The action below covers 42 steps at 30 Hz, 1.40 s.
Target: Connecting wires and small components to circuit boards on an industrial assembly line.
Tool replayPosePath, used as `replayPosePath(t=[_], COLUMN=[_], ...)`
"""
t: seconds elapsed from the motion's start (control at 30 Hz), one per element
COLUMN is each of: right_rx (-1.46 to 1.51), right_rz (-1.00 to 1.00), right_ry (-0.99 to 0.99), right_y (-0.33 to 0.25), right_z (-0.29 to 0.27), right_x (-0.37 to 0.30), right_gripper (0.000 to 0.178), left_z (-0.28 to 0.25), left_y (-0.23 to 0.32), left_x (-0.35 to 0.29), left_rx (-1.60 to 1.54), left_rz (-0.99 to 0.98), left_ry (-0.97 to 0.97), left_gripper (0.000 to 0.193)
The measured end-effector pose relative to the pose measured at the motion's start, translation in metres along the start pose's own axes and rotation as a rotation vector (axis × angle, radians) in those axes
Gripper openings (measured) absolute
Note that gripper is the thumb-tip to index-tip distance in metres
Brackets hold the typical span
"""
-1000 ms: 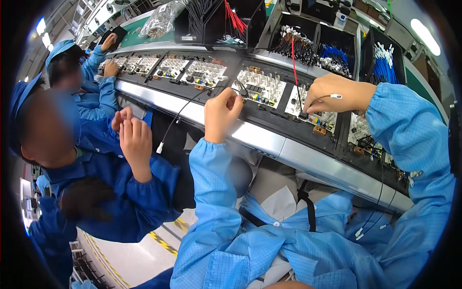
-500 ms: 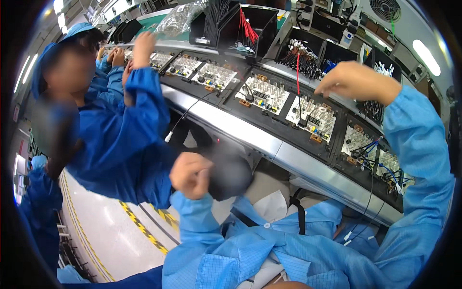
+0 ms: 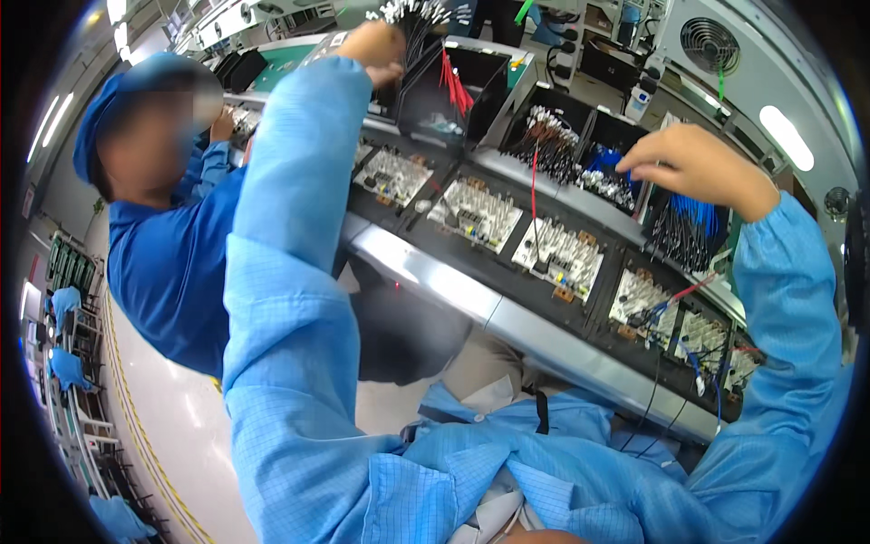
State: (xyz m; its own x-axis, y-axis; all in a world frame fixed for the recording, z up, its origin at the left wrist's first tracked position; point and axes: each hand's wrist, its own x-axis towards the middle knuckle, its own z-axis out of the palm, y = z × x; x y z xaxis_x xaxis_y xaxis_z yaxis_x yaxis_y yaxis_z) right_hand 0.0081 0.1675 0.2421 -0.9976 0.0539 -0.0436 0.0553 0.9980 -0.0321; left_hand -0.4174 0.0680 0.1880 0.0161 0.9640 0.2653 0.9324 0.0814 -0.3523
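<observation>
My left hand (image 3: 373, 47) is stretched out to the far side of the bench, beside a bundle of black wires with white connectors (image 3: 419, 16). Its fingers are blurred and partly hidden, so their grip does not show. My right hand (image 3: 702, 170) hovers above bins of wires, fingers bent and apart, with nothing visible in it. Below it are blue wires (image 3: 605, 163) and a bunch of black and blue wires (image 3: 686, 231). A row of white circuit boards lies along the dark track, among them one board (image 3: 557, 258) with a red wire (image 3: 535, 181) rising from it.
A black bin (image 3: 453, 95) with red wires stands behind the boards, next to brown and black wires (image 3: 550, 140). A metal rail (image 3: 426, 272) edges the bench. Boards at right carry loose wires (image 3: 693, 349). A co-worker in blue (image 3: 177, 272) sits close at my left.
My left hand has gone from near my body up and across to the black wire bundle. My right hand has shifted slightly right. The view has turned, and the co-worker's raised arm is now hidden.
</observation>
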Motion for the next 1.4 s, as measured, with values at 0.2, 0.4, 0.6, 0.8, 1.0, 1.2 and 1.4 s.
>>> replayPosePath(t=[0.2, 0.4, 0.6, 0.8, 1.0, 1.2, 1.4], right_rx=[0.061, 0.075, 0.057, 0.091, 0.086, 0.084, 0.151], right_rz=[0.029, 0.074, 0.049, 0.068, 0.059, 0.109, -0.066], right_ry=[-0.085, -0.087, -0.110, -0.184, -0.199, -0.240, -0.134], right_y=[-0.001, -0.001, 0.012, 0.020, 0.019, 0.013, 0.001], right_z=[-0.011, -0.010, -0.008, 0.002, 0.004, 0.000, 0.011], right_x=[-0.006, -0.021, 0.002, 0.002, 0.003, 0.000, -0.004], right_gripper=[0.017, 0.015, 0.016, 0.016, 0.016, 0.019, 0.016], left_z=[0.175, 0.165, 0.207, 0.229, 0.230, 0.195, 0.166], left_y=[-0.073, -0.038, -0.094, -0.071, -0.070, -0.065, -0.083], left_x=[0.046, 0.077, 0.065, 0.079, 0.069, 0.062, 0.050], left_rx=[0.028, -0.487, -0.223, -0.436, -0.449, -0.394, -0.500], left_rz=[-0.328, -0.744, -0.847, -0.879, -0.968, -0.962, -0.905], left_ry=[-0.203, -0.029, -0.023, -0.109, -0.079, -0.098, 0.281], left_gripper=[0.019, 0.017, 0.023, 0.038, 0.039, 0.027, 0.032])
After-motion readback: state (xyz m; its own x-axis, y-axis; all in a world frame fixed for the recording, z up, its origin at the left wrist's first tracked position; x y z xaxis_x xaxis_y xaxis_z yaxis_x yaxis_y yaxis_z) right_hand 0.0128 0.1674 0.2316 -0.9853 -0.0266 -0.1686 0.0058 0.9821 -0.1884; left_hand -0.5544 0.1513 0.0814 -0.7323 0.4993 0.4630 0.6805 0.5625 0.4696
